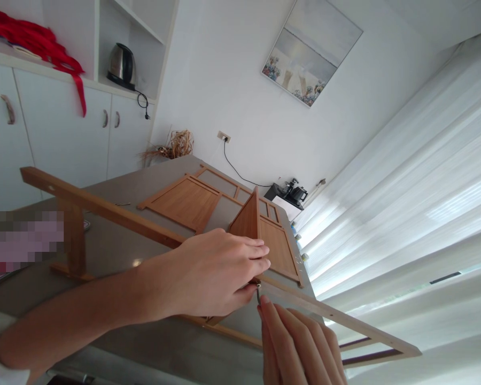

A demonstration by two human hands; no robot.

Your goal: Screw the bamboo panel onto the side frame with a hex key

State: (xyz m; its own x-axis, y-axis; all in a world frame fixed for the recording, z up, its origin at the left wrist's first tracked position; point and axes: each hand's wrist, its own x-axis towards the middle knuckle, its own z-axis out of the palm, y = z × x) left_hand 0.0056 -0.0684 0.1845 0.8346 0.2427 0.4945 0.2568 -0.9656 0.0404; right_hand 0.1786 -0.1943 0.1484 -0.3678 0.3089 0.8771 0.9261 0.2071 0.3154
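A light wooden frame (116, 215) with long rails and cross pieces lies across the near side of the table. My left hand (208, 272) reaches over its middle, fingers curled onto the rail and gripping it. Just below those fingertips, my right hand (300, 342) pinches a thin metal hex key (258, 295) between thumb and fingers. The key's upper end meets the frame at the joint beneath my left hand; the exact contact is partly hidden. Beyond my left hand stands an upright wooden panel (246, 216).
The grey table (116, 248) also bears a flat wooden panel (184, 200) and another panel (278, 246) at right. Small metal hardware (123, 204) lies behind the rail. A pixelated pink item (28, 240) is at left. White curtains (404, 214) hang along the right.
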